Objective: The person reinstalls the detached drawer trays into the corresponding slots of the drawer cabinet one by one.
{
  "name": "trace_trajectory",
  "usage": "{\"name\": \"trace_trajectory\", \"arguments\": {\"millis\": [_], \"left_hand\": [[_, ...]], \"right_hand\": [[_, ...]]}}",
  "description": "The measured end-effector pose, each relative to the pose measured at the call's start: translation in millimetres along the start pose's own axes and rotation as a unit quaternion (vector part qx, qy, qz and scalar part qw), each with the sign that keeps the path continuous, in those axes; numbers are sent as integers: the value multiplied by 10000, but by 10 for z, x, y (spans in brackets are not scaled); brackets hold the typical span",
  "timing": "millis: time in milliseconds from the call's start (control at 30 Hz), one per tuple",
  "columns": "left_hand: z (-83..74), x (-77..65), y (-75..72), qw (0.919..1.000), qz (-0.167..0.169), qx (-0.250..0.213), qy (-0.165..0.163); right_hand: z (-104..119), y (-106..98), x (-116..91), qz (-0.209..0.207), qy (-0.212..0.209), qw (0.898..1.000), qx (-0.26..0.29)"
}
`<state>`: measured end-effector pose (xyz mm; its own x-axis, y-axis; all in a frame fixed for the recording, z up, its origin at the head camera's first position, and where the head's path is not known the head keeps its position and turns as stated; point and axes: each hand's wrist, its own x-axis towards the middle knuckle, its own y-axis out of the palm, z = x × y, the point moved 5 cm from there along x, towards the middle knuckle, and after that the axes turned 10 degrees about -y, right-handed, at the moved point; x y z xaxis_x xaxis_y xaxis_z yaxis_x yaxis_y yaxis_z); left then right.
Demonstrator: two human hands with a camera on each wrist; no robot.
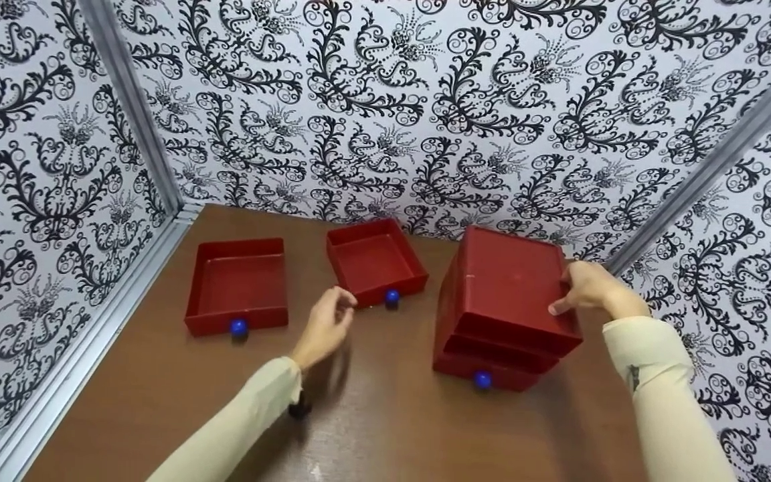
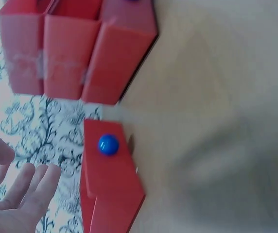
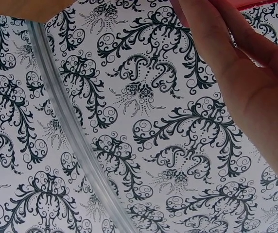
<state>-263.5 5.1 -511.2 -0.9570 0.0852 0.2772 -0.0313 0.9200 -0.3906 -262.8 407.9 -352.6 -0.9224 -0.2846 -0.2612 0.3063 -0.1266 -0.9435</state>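
My right hand (image 1: 589, 289) holds the red drawer cabinet (image 1: 512, 278) at its right edge, the thumb on top and the other fingers down the far side, partly hidden. In the right wrist view, that hand (image 3: 246, 63) hides most of the cabinet. The cabinet's bottom drawer (image 1: 456, 365) is in place, with a blue knob (image 1: 482, 379); open slots show above it. My left hand (image 1: 326, 323), fingers loosely bent and holding nothing, is beside the front left corner of a small red drawer (image 1: 375, 261). In the left wrist view a gap separates the hand (image 2: 20, 201) from this drawer (image 2: 110, 179).
Another red drawer (image 1: 241, 288) with a blue knob (image 1: 239, 327) lies at the left of the brown table (image 1: 372, 402). Patterned walls (image 1: 372, 100) with metal edge strips (image 1: 134, 107) enclose the back and sides. A small dark object (image 1: 300, 407) shows under the left wrist.
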Motion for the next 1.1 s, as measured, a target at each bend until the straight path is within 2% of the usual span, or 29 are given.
{"name": "trace_trajectory", "arguments": {"millis": [100, 233, 367, 533, 633, 733, 800, 867, 933, 1000, 1100], "left_hand": [[45, 36, -129, 9999, -98, 47, -65], [116, 50, -358, 9988, -405, 265, -16], [209, 70, -660, 9940, -914, 600, -18], [373, 102, -1070, 9878, -1370, 678, -298], [502, 88, -1318, 9807, -1666, 960, -340], [645, 47, -1566, 9656, -2111, 1474, -356], [759, 7, -1717, 9540, -2349, 1737, -670], [876, -42, -1837, 9444, -2424, 1860, -1218], [1006, -92, -1914, 9355, -2284, 1881, -1933], [1118, -133, -1953, 9268, -1998, 1865, -2575], [1235, -169, -1984, 9156, -1584, 1820, -3216]], "right_hand": [[-16, 0, 5, -32, -65, 10000, -34], [-28, 8, 16, -65, -108, 9999, -31], [-18, 1, 13, -26, -57, 10000, 22], [5, -21, 16, -5, -57, 10000, -38], [10, -22, 21, -11, -67, 10000, -29], [6, -17, 21, -2, -46, 10000, 10], [8, -15, 20, 10, -31, 10000, 24], [0, -18, 18, 25, -11, 10000, 13], [-5, -16, 20, 54, 10, 10000, 21], [-8, -16, 19, 70, 25, 10000, 39], [-8, 1, 25, 70, 28, 10000, 48]]}}
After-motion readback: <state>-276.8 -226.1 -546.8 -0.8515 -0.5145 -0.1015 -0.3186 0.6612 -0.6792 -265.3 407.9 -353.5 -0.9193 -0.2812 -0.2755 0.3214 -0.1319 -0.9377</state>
